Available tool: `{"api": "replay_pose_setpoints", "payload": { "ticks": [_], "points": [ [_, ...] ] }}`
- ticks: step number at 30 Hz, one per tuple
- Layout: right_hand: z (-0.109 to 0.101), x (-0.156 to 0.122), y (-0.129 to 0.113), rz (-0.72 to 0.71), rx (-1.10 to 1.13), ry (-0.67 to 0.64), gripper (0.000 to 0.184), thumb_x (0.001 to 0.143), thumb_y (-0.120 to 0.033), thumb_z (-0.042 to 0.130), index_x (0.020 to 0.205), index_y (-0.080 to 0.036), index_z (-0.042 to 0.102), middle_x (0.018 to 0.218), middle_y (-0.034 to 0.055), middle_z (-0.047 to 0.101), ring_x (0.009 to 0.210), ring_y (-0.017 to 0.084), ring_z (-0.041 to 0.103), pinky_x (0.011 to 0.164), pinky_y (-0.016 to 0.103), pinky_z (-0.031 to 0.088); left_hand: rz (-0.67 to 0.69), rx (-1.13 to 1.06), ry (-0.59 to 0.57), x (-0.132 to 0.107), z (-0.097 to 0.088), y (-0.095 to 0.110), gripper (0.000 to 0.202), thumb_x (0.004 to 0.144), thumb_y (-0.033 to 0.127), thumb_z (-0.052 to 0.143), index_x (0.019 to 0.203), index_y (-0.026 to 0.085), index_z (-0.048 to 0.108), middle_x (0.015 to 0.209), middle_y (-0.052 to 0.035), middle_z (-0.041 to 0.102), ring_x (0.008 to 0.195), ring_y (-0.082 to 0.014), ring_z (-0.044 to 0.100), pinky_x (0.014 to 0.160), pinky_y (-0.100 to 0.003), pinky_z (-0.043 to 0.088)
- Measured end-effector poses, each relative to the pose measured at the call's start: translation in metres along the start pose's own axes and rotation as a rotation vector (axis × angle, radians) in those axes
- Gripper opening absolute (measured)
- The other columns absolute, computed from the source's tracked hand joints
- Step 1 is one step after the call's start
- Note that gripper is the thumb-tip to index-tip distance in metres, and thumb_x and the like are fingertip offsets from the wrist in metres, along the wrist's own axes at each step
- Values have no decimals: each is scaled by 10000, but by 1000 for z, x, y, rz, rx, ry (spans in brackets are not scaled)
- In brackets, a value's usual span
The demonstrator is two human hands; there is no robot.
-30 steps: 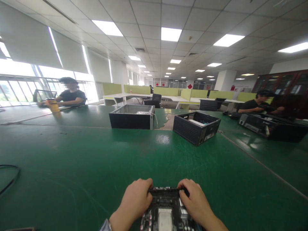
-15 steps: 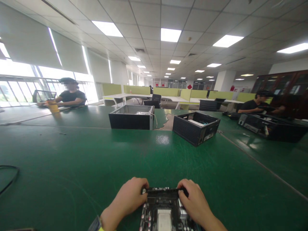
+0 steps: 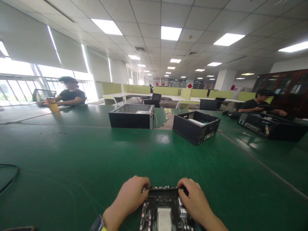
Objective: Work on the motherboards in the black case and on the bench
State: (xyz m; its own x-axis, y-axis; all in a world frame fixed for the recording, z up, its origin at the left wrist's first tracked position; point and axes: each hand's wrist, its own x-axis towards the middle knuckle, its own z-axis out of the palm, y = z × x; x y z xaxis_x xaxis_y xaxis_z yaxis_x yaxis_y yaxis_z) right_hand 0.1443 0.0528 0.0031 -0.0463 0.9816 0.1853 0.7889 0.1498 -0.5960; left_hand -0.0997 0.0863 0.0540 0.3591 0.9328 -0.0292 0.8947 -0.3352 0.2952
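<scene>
A dark computer motherboard (image 3: pixel 152 210) lies at the bottom edge of the view, its near part cut off by the frame. A pale square processor cover (image 3: pixel 164 218) sits in its middle, and long black memory slots (image 3: pixel 163 192) run across its far end. My left hand (image 3: pixel 133 194) is closed with bent fingers at the left end of these slots. At their right end my right hand (image 3: pixel 192 197) is closed in the same way, thumb and fingers on the board's corner. The fingertips of both hands are partly hidden.
Two open computer cases, one at centre (image 3: pixel 131 120) and one to its right (image 3: pixel 196 128), stand farther back on the green table (image 3: pixel 96 160). A third case (image 3: pixel 271 128) lies at the far right by a seated person. Another person sits far left near an amber cup (image 3: pixel 52 105).
My left hand has shifted very slightly to the right along the far end of the board. My right hand stays nearly in place, still on the motherboard.
</scene>
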Motion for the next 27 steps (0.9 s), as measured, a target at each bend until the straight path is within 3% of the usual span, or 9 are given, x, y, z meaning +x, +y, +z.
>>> {"api": "replay_pose_setpoints", "payload": {
  "ticks": [27],
  "points": [
    [1,1,3,-20,-7,-6,136,833,-240,457,832,-241,593,862,-10,630,857,176,526,787,302,321,-11,-4,-4,0,0,1,227,751,207,455,834,253,662,864,-21,693,822,-189,618,680,-274,418]
  ]
}}
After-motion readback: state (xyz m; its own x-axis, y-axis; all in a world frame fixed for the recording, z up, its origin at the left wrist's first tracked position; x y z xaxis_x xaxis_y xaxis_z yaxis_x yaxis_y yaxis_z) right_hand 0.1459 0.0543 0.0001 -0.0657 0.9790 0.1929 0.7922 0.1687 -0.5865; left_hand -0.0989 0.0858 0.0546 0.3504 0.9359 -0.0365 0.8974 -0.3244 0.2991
